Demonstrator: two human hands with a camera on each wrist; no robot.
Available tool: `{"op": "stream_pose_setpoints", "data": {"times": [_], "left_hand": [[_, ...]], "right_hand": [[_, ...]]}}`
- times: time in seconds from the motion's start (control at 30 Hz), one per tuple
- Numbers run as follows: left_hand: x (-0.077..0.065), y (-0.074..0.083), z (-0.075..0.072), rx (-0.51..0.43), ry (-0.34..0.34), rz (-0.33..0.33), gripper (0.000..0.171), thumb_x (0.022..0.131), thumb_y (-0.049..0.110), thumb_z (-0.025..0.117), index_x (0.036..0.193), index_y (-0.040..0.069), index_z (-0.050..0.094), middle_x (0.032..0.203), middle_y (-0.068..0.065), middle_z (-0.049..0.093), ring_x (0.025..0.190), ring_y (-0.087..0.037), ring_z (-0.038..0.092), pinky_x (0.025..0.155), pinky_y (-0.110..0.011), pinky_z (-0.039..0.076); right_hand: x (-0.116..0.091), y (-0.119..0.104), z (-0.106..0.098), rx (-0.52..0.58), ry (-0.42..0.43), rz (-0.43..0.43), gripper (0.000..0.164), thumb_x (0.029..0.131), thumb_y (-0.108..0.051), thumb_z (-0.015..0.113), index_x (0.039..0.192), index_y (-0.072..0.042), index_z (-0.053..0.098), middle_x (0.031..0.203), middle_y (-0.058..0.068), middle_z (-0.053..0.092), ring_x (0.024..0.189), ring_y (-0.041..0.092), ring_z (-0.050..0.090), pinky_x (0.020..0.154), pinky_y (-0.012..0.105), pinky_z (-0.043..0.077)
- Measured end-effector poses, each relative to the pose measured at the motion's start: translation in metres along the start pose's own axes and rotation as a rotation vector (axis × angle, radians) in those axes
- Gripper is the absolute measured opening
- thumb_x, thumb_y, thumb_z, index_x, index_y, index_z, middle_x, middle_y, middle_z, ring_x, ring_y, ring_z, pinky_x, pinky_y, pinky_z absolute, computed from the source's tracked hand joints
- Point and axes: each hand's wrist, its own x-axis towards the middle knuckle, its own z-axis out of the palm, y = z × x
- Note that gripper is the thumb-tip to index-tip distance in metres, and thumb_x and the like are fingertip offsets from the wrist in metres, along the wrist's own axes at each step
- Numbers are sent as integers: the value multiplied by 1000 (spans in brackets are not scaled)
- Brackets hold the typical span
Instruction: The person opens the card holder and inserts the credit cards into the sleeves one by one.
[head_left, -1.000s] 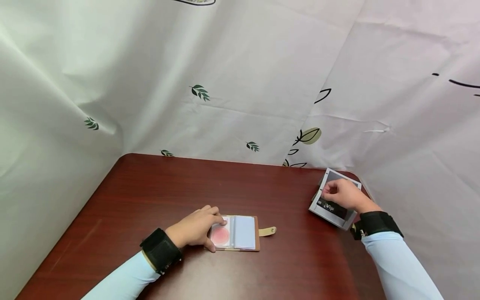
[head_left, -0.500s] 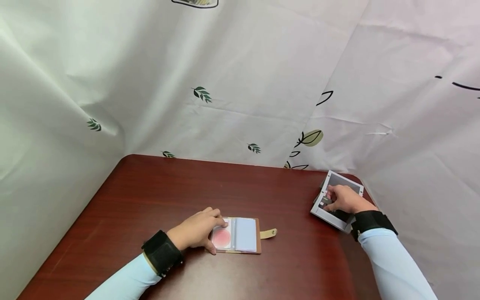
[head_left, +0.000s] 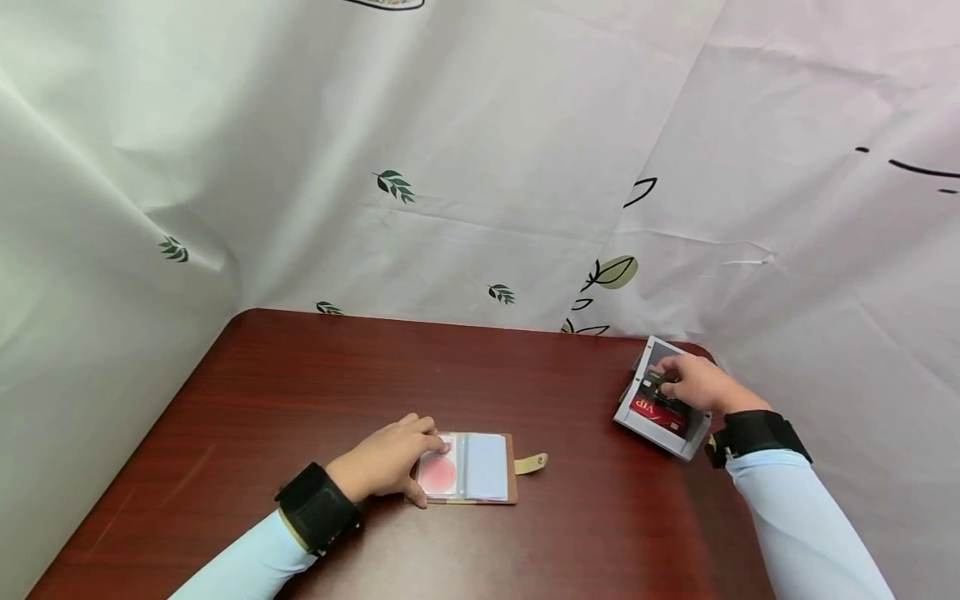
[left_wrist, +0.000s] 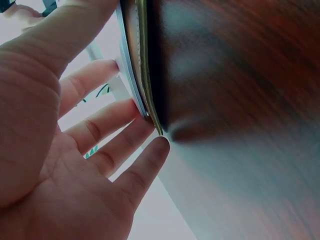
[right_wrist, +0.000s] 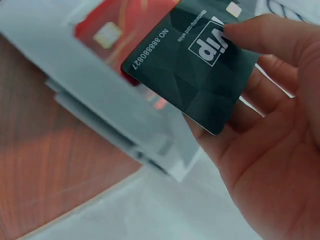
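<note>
The dark card [right_wrist: 195,65] is pinched between the thumb and fingers of the right hand [right_wrist: 280,115], overlapping the red card [right_wrist: 92,25] at the grey tray [head_left: 652,432]; it is best raised clear before being turned, so that the red one is not dragged. The open card album [head_left: 513,475] should be kept flat on the table [head_left: 337,375] under the spread fingers of the left hand [head_left: 382,458]. "Vip" and "NO." with digits are read on the dark card, "VIP" on the red.

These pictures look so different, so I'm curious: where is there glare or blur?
Head view: pale glare on the near part of the table; left wrist view: washed-out white behind the left hand, the table blurred; right wrist view: the gray tray looks blurred, but the number on the dark card is legible.
</note>
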Motion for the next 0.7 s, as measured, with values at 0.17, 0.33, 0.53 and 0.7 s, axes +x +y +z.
{"op": "stream_pose_setpoints", "data": {"times": [0.17, 0.33, 0.53, 0.7], "left_hand": [[-1, 0, -1, -3, 9, 6, 72, 61, 44, 97, 124, 18, 74, 106, 5, 59, 94, -13, 50, 83, -31, 51], [-3, -1, 0, 0, 32, 17, 71, 60, 44, 98, 121, 18, 75, 104, 6, 58, 94, -13, 50, 83, -30, 51], [-4, 0, -2, -9, 27, 7, 70, 61, 43, 98, 122, 17, 75, 107, 4, 59, 97, -14, 52, 83, -32, 52], [-2, 3, -3, -17, 19, -8, 69, 61, 41, 98, 122, 17, 76, 108, 2, 60, 97, -16, 53, 82, -32, 52]], "right_hand": [[-3, -16, -10, -72, 83, -14, 5, 90, -11, 69, 88, -12, 65, 76, -1, 61, 73, 17, 53, 69, 36, 42], [-3, -46, -14, -111, 117, -104, 15, 88, -7, 69, 79, -18, 62, 69, -4, 53, 69, 15, 48, 65, 32, 39], [4, -86, 0, -105, 133, -253, 23, 84, 0, 65, 76, -22, 61, 67, -10, 52, 64, 8, 45, 62, 27, 38], [9, -120, 22, -113, 170, -420, 23, 80, 3, 66, 77, -19, 60, 69, -10, 51, 65, 6, 43, 63, 25, 38]]}}
